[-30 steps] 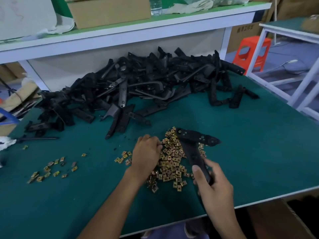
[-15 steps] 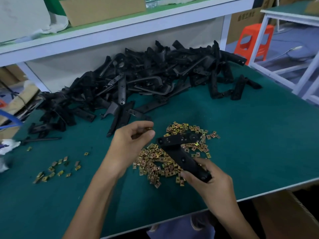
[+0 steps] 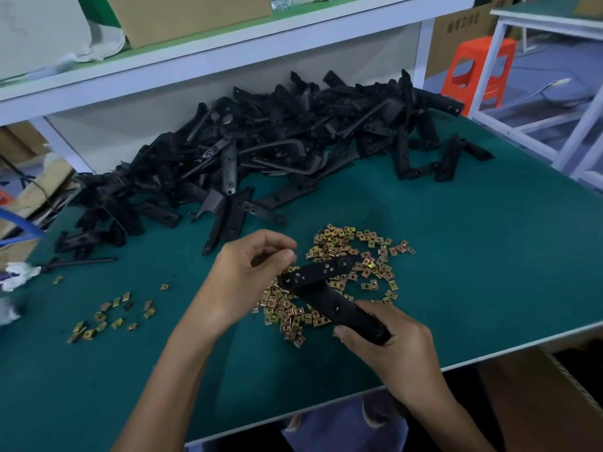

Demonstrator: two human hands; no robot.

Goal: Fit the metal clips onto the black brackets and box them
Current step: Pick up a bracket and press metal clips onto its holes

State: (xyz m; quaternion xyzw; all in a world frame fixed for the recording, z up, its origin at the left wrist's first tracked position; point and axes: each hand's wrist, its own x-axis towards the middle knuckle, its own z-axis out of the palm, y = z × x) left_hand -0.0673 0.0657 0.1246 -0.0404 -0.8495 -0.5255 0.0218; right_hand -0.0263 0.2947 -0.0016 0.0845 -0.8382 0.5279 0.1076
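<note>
My right hand (image 3: 390, 345) grips the lower end of a black L-shaped bracket (image 3: 321, 288) and holds it tilted above a pile of small gold metal clips (image 3: 355, 256) on the green table (image 3: 489, 256). My left hand (image 3: 251, 272) hovers at the bracket's upper end with thumb and fingertips pinched together; whatever it pinches is too small to make out, probably one clip. A big heap of black brackets (image 3: 277, 151) lies at the back of the table.
A smaller scatter of clips (image 3: 111, 314) lies at the left. A white shelf (image 3: 195, 60) with a cardboard box runs over the back. A white rag (image 3: 19, 275) sits at the left edge, an orange stool (image 3: 479, 66) stands beyond the right, and a cardboard box (image 3: 538, 402) is below the front edge.
My left hand has lifted off the clip pile with fingertips pinched and come to the bracket's upper end. My right hand has swung the bracket leftward toward it.
</note>
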